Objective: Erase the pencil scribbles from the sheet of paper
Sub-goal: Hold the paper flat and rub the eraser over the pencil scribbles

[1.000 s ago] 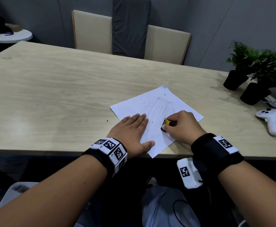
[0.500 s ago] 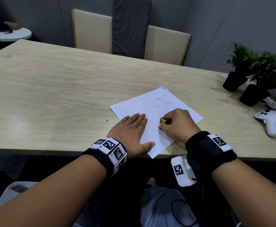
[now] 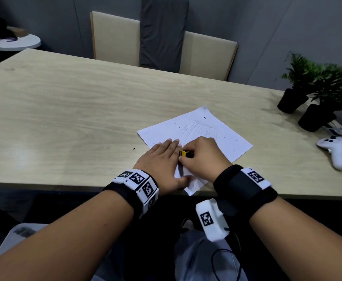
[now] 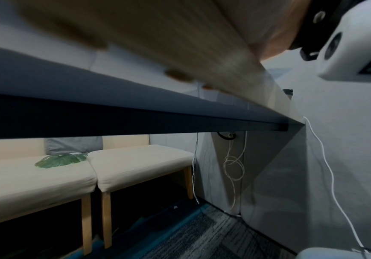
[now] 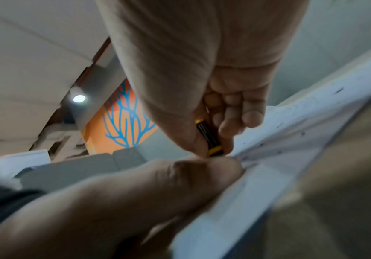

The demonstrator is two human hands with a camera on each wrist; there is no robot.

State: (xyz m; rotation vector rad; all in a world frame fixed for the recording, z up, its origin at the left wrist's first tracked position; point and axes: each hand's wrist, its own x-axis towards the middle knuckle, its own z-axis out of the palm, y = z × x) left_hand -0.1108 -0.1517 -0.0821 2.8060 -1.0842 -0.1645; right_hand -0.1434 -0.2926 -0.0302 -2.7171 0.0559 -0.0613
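Paper (image 3: 223, 136) lies flat at the worktop's (image 3: 85, 110) near edge, faint pencil scribbles (image 3: 196, 130) at its middle. Left hand (image 3: 162, 161) presses it down, fingers straight. Right hand (image 3: 204, 157) touches the left, fingers clamped on a yellow-black eraser (image 3: 184, 153) against the sheet. 2 potted plants (image 3: 308, 94) and a white controller (image 3: 334, 151) sit well right of the paper.

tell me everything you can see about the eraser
The eraser is a small block in a yellow and black sleeve, which also shows in the right wrist view. The right hand pinches it, its lower end down on the paper, right beside the left hand that lies flat on the sheet. Its rubber tip is hidden.
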